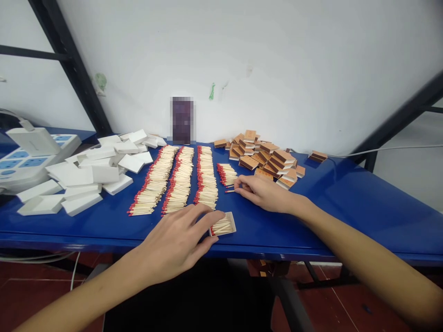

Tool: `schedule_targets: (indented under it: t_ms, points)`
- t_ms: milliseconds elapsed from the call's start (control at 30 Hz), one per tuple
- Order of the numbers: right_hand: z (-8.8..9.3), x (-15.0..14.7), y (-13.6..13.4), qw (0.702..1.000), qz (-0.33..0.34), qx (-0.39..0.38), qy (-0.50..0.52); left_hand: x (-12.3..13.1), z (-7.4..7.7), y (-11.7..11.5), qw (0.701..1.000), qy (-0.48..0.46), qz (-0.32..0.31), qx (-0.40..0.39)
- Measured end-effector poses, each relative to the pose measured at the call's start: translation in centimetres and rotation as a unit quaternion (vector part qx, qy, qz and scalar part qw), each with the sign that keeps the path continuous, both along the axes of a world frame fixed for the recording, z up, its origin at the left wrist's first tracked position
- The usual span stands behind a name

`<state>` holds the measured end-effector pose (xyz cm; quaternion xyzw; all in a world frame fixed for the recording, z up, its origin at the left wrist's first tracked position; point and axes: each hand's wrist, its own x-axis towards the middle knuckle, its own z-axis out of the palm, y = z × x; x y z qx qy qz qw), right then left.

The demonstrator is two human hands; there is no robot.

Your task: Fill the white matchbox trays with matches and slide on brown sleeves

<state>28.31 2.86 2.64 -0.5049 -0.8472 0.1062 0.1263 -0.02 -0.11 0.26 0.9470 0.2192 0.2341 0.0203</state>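
A white matchbox tray (233, 223) filled with red-tipped matches (222, 225) sits near the table's front edge. My left hand (185, 235) grips it from the left, thumb at the near side and fingers over the far side. Beyond it, my right hand (258, 191) pinches the plain end of a single match (230, 191), whose red head points left. Just past those fingers lies a short row of matches (226, 174). Three longer rows of matches (206, 177) stretch away to its left, heads to the left.
White empty trays (92, 161) are heaped at the left, beside a white power strip (24, 163) with a charger (33, 140). Brown matchbox sleeves (263, 154) pile up at the back right, one sleeve (317, 156) apart. A blurred dark object (182, 121) leans on the wall.
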Motion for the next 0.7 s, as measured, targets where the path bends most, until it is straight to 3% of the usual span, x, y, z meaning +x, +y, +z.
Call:
schedule_targets:
  t_ms: [333, 600, 700]
  points:
    - [0.8, -4.0, -3.8, 0.987, 0.125, -0.020, 0.101, 0.3, -0.4, -0.1, 0.999, -0.015, 0.039, -0.018]
    - [0.7, -3.0, -3.0, 0.989, 0.100, 0.034, 0.107, 0.2, -0.3, 0.0, 1.000, -0.011, 0.026, 0.010]
    - [0.9, -3.1, -3.3, 0.984, 0.130, 0.016, 0.121, 0.2, -0.3, 0.0, 0.999, -0.015, 0.032, -0.005]
